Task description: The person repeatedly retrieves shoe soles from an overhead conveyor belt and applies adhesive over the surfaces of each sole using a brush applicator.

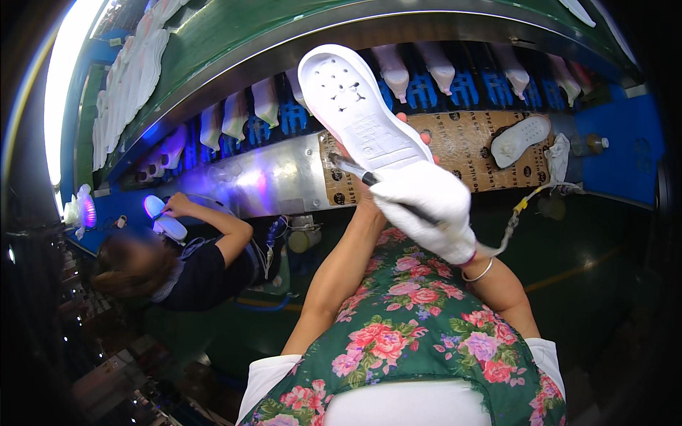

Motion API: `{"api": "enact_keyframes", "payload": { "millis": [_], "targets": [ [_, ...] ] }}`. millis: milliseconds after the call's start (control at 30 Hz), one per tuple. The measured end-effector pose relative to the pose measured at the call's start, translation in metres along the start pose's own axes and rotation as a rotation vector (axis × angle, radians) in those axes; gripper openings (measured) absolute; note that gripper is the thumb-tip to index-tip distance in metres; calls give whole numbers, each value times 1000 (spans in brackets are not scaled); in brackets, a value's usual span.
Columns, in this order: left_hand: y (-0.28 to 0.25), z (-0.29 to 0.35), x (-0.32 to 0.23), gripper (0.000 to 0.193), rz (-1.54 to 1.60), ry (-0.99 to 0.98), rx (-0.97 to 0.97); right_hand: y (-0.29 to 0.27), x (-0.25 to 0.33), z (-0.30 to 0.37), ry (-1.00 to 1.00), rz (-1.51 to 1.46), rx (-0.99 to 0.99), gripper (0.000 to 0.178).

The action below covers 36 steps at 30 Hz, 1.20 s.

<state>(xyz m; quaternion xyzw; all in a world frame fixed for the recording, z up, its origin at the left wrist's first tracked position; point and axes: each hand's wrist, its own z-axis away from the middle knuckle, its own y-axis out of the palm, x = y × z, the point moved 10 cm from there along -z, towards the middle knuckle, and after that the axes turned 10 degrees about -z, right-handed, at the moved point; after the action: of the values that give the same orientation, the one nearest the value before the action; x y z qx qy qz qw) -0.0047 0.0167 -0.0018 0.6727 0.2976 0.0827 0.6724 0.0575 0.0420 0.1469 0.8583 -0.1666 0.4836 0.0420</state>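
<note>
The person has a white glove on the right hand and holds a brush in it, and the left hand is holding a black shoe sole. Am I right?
Not quite: the shoe sole in the left hand is white, not black, as the head view shows. The right hand does wear a white glove and hold a brush.

Dark green floor (568,234) at your 3 o'clock, crossed by a yellow line (568,274). Metal-fronted green shelf (227,35) spans your 11 to 1, above a metal workbench (298,170) lit violet in one patch. Blue side panel (621,145), 2 o'clock. Bright white strip light (65,85), your 10.
</note>
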Motion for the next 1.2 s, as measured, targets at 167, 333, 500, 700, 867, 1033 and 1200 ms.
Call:
{"api": "enact_keyframes", "payload": {
  "millis": [167, 333, 500, 700, 867, 1033, 1200],
  "targets": [
    [-19, -2, -13, 102, 45, 93, -204, -16, -5, 2, -43, 148, -84, 24],
    [1, -4, -25, 112, 96, 24, 155, 10, -7, 4, 8, -76, 119, 25],
    [-2, -4, -35, 117, 85, 49, -20, -4, -13, 4, -37, 130, 74, 25],
    [-11, 6, -36, 115, -75, -45, 29, 1, -30, 14, 148, -107, 102, 19],
    [-18, 5, -45, 110, -3, -37, 14, 18, -14, 18, -45, 130, 250, 22],
    [-4, 4, -48, 115, -97, -102, 35, 3, -36, 20, 188, -131, 93, 18],
    [-1, -6, -58, 118, -155, -203, 181, 29, -11, 30, -8, 21, 247, 20]
  ]
}}
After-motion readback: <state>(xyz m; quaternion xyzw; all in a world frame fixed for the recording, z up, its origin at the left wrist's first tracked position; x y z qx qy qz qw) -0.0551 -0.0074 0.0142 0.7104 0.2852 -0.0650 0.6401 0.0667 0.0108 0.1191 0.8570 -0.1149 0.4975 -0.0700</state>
